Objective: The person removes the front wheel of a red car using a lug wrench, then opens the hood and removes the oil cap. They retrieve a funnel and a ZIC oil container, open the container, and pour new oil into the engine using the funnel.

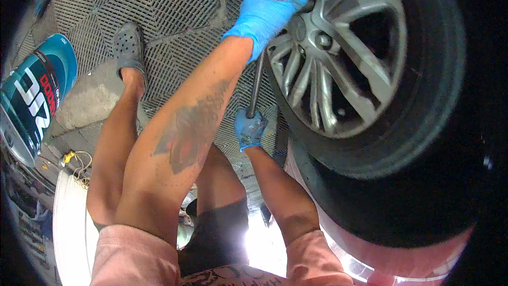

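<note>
One bar [257, 87] near one wheel [317, 20] fills the clenched right hand [250, 130], the grip of the left hand [264, 17] unclear.

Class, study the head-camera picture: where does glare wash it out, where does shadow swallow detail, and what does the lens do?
Head view: glare burns out a white patch beside the pink right sleeve; head view: deep shadow hides detail below the tyre, while the silver wheel reads clearly; head view: the fisheye leaves dark, curved borders.
</note>
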The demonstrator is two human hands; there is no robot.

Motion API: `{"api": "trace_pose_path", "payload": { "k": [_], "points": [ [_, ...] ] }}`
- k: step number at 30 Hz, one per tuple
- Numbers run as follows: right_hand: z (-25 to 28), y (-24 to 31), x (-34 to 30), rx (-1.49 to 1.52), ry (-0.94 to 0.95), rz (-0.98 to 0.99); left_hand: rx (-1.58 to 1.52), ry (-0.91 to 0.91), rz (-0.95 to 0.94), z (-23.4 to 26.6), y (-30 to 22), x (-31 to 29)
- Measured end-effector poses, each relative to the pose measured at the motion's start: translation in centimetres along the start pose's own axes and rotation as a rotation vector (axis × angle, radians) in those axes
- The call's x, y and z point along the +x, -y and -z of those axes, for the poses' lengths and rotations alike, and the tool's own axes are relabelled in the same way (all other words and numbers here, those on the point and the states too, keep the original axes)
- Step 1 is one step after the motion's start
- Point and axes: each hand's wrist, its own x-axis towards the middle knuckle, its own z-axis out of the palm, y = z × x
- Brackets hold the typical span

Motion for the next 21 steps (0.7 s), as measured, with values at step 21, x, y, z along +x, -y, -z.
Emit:
{"api": "trace_pose_path", "payload": {
  "k": [21],
  "points": [
    [23.5, 11.5, -10.9, -0.203, 0.598, -0.585, -0.373, 0.206, 0.656, 0.7, 3.9, -6.2]
  ]
}}
